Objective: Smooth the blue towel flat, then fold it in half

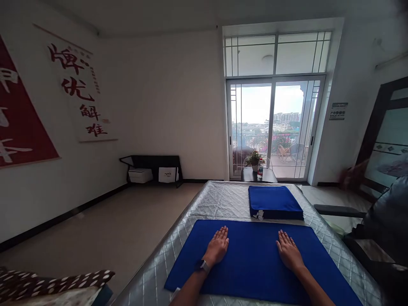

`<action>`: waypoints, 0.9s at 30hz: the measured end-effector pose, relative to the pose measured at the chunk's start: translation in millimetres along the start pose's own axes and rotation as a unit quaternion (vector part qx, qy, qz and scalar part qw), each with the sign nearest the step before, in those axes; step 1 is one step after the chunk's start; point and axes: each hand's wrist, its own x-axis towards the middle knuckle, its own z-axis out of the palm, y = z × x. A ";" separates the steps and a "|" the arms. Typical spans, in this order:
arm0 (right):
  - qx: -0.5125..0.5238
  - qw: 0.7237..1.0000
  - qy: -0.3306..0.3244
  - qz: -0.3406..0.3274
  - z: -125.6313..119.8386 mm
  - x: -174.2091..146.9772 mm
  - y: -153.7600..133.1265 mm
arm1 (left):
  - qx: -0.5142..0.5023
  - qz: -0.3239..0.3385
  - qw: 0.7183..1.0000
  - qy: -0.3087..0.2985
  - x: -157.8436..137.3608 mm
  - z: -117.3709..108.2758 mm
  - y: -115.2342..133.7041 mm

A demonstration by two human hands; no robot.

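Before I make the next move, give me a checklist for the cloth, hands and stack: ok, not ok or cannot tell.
1. Blue cloth spread out: ok, no large fold shows.
2. Left hand flat: ok, palm down on the cloth.
3. Right hand flat: ok, palm down on the cloth.
4. Blue stack out from under the hands: ok, it sits beyond them on the silver cover.
5. Cloth's near right corner: cannot tell, the picture cuts it off.

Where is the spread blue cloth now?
In the head view, the blue cloth lies low, right of centre, on the silver cover, under the left hand and right hand, nearer than the blue stack.
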 end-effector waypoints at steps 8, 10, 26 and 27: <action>-0.043 0.998 0.034 0.028 14.7 -3.3 92.6 | 0.020 -0.063 0.998 0.003 -34.2 -13.5 -89.4; -0.033 0.997 0.051 0.039 18.8 -4.1 115.0 | 0.024 -0.076 0.997 0.005 -41.2 -15.8 -103.7; 0.056 0.993 0.085 0.059 29.1 -14.1 188.3 | 0.038 -0.135 0.990 -0.020 -57.3 -36.2 -118.4; 0.053 0.993 0.090 0.060 29.1 -14.4 187.8 | 0.042 -0.134 0.990 -0.024 -56.7 -34.5 -120.0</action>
